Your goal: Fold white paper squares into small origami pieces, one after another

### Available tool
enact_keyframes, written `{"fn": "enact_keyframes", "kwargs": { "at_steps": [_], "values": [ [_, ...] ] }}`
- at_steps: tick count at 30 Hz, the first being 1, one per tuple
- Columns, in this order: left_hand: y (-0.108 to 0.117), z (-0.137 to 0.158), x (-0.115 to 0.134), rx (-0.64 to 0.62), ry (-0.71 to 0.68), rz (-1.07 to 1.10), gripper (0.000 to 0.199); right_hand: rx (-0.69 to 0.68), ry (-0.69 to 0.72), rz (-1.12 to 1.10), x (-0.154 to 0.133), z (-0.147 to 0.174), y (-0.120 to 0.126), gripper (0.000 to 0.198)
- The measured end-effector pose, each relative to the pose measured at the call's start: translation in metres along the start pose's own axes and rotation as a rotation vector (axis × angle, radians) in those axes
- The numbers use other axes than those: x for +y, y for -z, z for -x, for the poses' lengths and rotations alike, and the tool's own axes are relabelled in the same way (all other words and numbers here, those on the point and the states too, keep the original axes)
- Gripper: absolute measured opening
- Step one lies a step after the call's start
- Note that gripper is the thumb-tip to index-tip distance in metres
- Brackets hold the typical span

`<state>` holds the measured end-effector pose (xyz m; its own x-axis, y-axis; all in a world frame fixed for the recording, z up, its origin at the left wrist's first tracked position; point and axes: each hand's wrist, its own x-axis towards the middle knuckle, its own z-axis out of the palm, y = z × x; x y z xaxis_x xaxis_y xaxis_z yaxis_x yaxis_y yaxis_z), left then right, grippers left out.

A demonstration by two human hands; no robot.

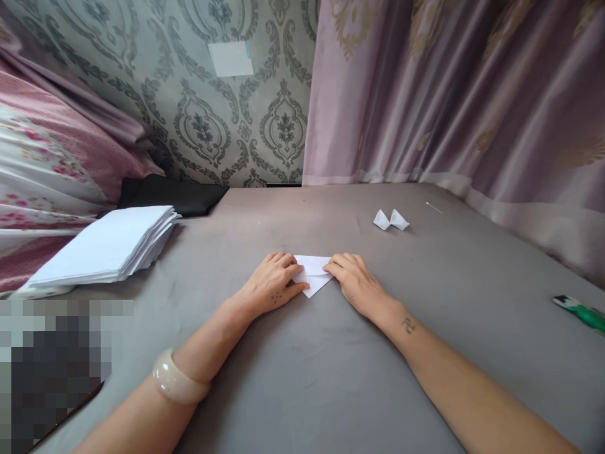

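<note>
A small white sheet of folded paper (312, 265) lies on the grey cloth surface between my hands, one point turned toward me. My left hand (271, 280) has its fingers closed on the paper's left corner, the thumb along the lower left edge. At the right corner, my right hand (352, 277) pinches a folded flap near the top edge. A crease or flap edge runs across the middle of the paper. My fingers cover both side corners.
Two small folded paper shapes (391, 220) sit farther back, right of centre. A thick stack of white paper (104, 243) is at left, by a black flat item (174, 194). A green-handled tool (579, 310) lies at far right, a thin stick (433, 207) near the curtain (401, 101).
</note>
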<state>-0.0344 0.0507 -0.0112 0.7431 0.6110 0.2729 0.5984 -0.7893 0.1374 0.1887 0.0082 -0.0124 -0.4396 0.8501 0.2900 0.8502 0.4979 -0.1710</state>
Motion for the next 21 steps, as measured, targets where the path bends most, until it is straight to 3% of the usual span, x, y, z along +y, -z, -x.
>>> {"fn": "enact_keyframes", "kwargs": {
  "at_steps": [11, 21],
  "values": [
    [0.006, 0.008, 0.012, -0.031, 0.176, -0.083, 0.036, -0.11, -0.056, 0.085, -0.001, 0.006, 0.011, 0.037],
    [0.005, 0.015, 0.016, -0.028, 0.303, -0.055, 0.036, -0.039, -0.21, 0.05, -0.009, 0.007, 0.012, 0.018]
  ]
}}
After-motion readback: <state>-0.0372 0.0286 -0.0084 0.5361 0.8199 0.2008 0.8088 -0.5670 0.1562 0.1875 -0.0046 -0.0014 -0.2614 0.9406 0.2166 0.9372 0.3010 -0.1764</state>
